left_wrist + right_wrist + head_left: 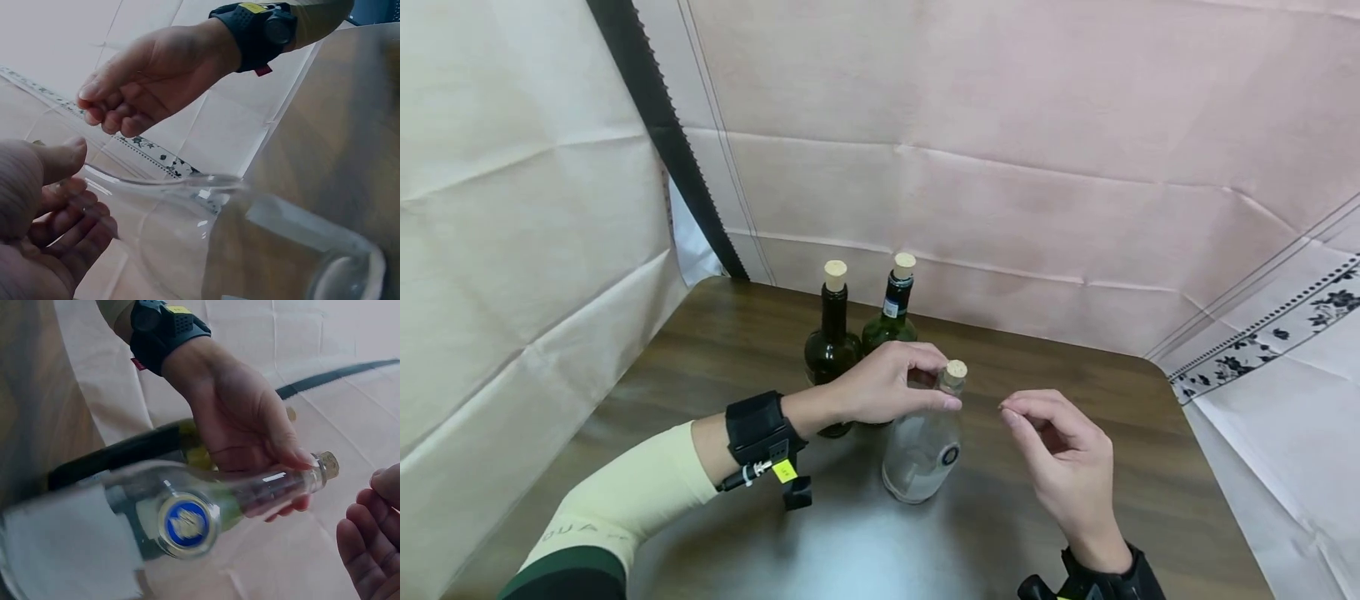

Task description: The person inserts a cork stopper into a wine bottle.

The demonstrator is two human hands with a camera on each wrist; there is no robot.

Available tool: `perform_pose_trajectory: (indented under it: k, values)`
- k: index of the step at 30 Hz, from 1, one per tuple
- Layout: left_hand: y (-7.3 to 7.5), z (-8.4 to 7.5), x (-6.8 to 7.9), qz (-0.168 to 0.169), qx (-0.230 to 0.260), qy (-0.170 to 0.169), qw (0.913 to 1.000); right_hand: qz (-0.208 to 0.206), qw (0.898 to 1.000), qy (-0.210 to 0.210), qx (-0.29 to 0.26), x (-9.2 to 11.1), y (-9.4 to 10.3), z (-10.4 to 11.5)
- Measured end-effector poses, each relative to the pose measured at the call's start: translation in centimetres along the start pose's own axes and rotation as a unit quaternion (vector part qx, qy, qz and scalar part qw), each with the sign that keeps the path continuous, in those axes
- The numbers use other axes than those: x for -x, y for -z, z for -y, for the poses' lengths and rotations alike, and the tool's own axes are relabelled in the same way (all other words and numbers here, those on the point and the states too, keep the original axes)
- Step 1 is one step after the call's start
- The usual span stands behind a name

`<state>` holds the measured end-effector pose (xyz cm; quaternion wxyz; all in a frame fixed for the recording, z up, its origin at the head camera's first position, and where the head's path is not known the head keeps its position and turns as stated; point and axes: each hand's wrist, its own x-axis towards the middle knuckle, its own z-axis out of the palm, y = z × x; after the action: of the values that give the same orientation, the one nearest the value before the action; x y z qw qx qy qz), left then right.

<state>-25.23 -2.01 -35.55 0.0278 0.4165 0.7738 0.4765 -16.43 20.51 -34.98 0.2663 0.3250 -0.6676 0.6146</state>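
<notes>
A clear glass bottle (921, 458) stands on the table, tilted slightly in the head view, with a cork (955, 372) in its mouth. My left hand (898, 383) holds it by the neck, thumb on the near side. In the right wrist view the bottle's round blue emblem (186, 524) and a pale label (75, 540) show. To the right of the cork and apart from it is my right hand (1067, 458). Its fingers are loosely bent, thumb tip close to the index fingertip, and I see nothing between them.
Two dark green bottles, one at left (831, 346) and one with a small neck label (891, 308), stand behind my left hand, each topped with a cork. The wooden table (737, 342) ends at its back edge against hanging pale cloth (1000, 167).
</notes>
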Motion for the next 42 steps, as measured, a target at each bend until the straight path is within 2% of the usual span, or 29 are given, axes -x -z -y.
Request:
perform_pose_trajectory:
  k: [4, 11, 18, 28, 32, 34, 37, 39, 42]
  values:
    - [-0.3, 0.0, -1.0, -0.018, -0.002, 0.017, 0.9997, -0.014, 1.0, -0.014, -0.003, 0.7, 0.3, -0.3]
    - [-0.8, -0.2, -2.3, -0.078, -0.025, 0.042, 0.9957, -0.038, 0.998, -0.055, -0.003, 2.0, 0.4, -0.8]
    - [-1.1, -0.6, -2.6, -0.107, -0.017, 0.068, 0.9918, -0.044, 0.997, -0.065, -0.013, 2.9, 0.1, -1.1]
    - [-1.6, -1.0, -1.8, -0.116, -0.005, 0.083, 0.9897, -0.043, 0.996, -0.064, -0.036, 3.9, -0.3, -1.1]
    - [-1.5, -1.4, -1.6, -0.11, -0.011, 0.104, 0.9884, -0.028, 0.997, -0.069, -0.029, 4.3, -0.7, -1.2]
    - [-1.6, -1.7, -1.3, -0.099, -0.016, 0.119, 0.9878, -0.006, 0.998, -0.07, 0.002, 4.7, -0.9, -1.3]
    - [-1.6, -2.1, -0.4, -0.079, -0.019, 0.126, 0.9887, 0.039, 0.993, -0.069, 0.087, 5.5, -1.1, -1.9]
    - [-1.5, -2.4, 0.4, -0.066, -0.016, 0.119, 0.9905, 0.063, 0.984, -0.069, 0.149, 6.0, -1.1, -2.3]
    - [-1.2, -2.6, 1.6, -0.063, -0.011, 0.101, 0.9928, 0.086, 0.972, -0.065, 0.207, 6.2, -1.0, -2.9]
